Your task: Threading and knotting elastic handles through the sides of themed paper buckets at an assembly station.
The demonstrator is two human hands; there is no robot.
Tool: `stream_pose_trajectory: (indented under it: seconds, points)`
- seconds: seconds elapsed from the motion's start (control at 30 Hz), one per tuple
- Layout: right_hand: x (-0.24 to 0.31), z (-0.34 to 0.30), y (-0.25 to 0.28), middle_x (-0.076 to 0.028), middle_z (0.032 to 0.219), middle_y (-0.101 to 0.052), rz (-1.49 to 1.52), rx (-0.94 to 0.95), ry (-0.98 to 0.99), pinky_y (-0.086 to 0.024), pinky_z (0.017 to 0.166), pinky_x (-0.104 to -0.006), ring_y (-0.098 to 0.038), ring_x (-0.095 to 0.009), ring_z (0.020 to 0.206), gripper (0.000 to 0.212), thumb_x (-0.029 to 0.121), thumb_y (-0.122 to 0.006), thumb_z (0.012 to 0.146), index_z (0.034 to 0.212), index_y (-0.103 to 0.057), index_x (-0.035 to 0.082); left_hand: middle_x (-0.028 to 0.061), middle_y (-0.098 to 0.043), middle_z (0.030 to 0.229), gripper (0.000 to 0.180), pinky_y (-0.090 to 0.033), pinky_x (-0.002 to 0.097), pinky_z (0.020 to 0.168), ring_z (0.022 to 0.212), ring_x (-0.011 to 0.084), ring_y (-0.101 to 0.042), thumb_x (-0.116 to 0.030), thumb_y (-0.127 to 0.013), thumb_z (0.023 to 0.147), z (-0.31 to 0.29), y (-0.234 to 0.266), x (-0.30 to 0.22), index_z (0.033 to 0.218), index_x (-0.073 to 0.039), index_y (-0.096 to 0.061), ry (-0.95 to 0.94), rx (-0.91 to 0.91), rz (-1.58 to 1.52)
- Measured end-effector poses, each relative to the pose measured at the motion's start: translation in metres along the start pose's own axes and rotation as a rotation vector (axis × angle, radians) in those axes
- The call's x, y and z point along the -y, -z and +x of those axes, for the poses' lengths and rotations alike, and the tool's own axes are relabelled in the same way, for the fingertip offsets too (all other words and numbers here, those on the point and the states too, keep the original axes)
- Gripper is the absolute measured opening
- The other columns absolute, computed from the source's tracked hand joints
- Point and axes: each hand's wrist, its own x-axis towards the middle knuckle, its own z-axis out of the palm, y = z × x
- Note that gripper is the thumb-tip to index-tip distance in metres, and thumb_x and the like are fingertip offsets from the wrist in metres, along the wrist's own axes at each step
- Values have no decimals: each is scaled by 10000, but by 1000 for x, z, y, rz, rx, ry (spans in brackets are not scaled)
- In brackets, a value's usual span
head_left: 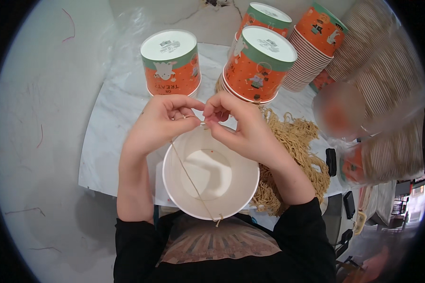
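Observation:
A white-lined paper bucket [175, 175] stands mouth up in front of me at the table's near edge. A thin tan cord [190, 178] slants across its mouth, knotted at the near rim. At the far rim my left hand [163, 120] pinches the cord between thumb and fingers. Close beside it, my right hand [238, 125] is closed too, its thumb and fingertips pressed on the cord's end at the rim. The exact spot between the fingertips is partly hidden. A heap of loose tan cords [297, 155] lies beside my right forearm.
On the marble-patterned table [111, 141], an upside-down orange and green bucket [170, 61] stands at the far left. Nested stacks of such buckets [259, 61] stand behind my right hand. Plastic-wrapped stacks [382, 85] rest at the right. A small black object [331, 162] lies near the right edge.

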Motion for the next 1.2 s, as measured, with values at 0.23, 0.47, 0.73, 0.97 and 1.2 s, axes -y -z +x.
stream_pose_trajectory:
  seconds: [0.23, 0.47, 0.73, 0.97, 1.2]
  points:
    - [11, -3, -4, -127, 873, -633, -175, -63, 109, -535, 726, -384, -662, -295, 834, 219, 12, -696, 788, 953, -553, 17, -39, -649, 783, 193, -420, 197, 610, 676, 5, -531, -37, -666, 831, -12, -8, -2, 992, 40, -738, -80, 12, -18]
    - [9, -3, -6, -120, 864, -632, -262, -90, 183, -525, 701, -387, -653, -299, 811, 229, 29, -722, 779, 942, -562, 27, 12, -685, 806, 107, -482, 210, 662, 719, 37, -605, -42, -683, 833, -10, -5, -8, 894, 44, -700, 30, 46, 64]
    - [16, -6, -5, -84, 820, -623, -401, -21, 67, -515, 650, -388, -654, -286, 780, 192, 159, -783, 803, 850, -637, 44, 48, -716, 838, 47, -517, 223, 701, 767, 79, -668, -24, -694, 840, -4, -1, 3, 861, 9, -669, 44, 42, -141]
    - [7, -5, -12, -92, 808, -628, -366, -80, 109, -516, 648, -397, -654, -289, 774, 157, 141, -777, 799, 835, -663, 39, 77, -722, 841, 84, -536, 231, 726, 785, 101, -687, -20, -673, 826, -5, -2, 5, 889, 36, -683, 42, -7, -152]
    - [5, -5, -13, -90, 836, -644, -262, -108, 83, -536, 660, -375, -670, -279, 771, 122, 71, -756, 789, 889, -693, 45, 9, -677, 849, 59, -500, 201, 677, 742, 49, -637, -21, -668, 834, 0, -5, 17, 883, 5, -651, -59, 10, -211]
